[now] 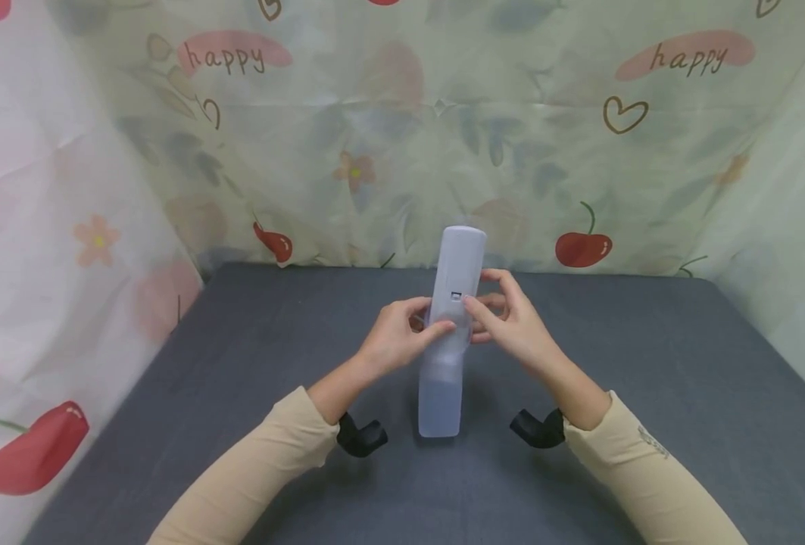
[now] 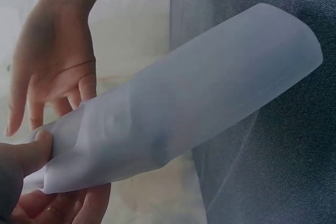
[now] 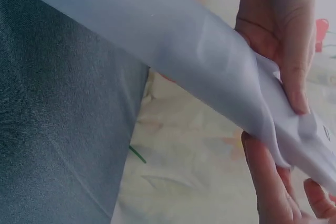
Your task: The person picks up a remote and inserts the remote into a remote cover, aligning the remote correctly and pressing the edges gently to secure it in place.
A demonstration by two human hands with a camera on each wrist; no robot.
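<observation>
A long pale white handheld device stands upright between both hands, tilted slightly. A small dark rectangular port shows on its near face, and its lower part is a translucent tank. My left hand grips the device at mid-length, thumb across the near face, fingers mostly hidden behind. On the other side my right hand pinches it, thumb beside the port and fingers round the far side. In the left wrist view, the translucent tank slants toward the upper right, its far end uncovered by either hand.
A dark grey tabletop lies below the device. Patterned cloth with cherries, hearts and lettering hangs behind the table and at both sides. Black curved pieces stick out near each wrist, one by the left sleeve and one by the right.
</observation>
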